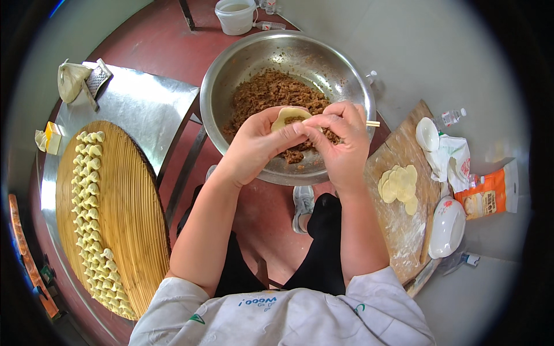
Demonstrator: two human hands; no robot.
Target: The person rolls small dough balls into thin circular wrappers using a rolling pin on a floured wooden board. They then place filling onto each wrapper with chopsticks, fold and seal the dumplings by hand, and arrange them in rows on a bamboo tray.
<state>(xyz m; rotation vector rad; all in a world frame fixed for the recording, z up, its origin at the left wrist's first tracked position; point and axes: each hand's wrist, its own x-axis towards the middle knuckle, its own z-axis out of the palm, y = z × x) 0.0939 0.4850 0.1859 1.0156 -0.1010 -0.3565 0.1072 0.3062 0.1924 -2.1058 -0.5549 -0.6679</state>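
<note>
Over a wide steel basin (351,73) of brown minced filling (272,93), my left hand (259,140) cups a round dough wrapper (281,119). A little filling lies on the wrapper's middle. The thumb and fingertips of my right hand (344,142) pinch the wrapper's right edge. A pair of chopsticks (372,123) sticks out to the right of my right hand; most of their length is hidden by the hand. The wrapper is partly folded, its far side still standing up.
At left, a round slatted board (130,207) on a steel table (143,93) bears rows of dumplings (91,190). At right, a floured wooden board (402,242) holds stacked wrappers (396,184), beside a rolling pin (426,240), white bowl (448,227) and orange bag (489,190). A bucket (236,19) stands beyond the basin.
</note>
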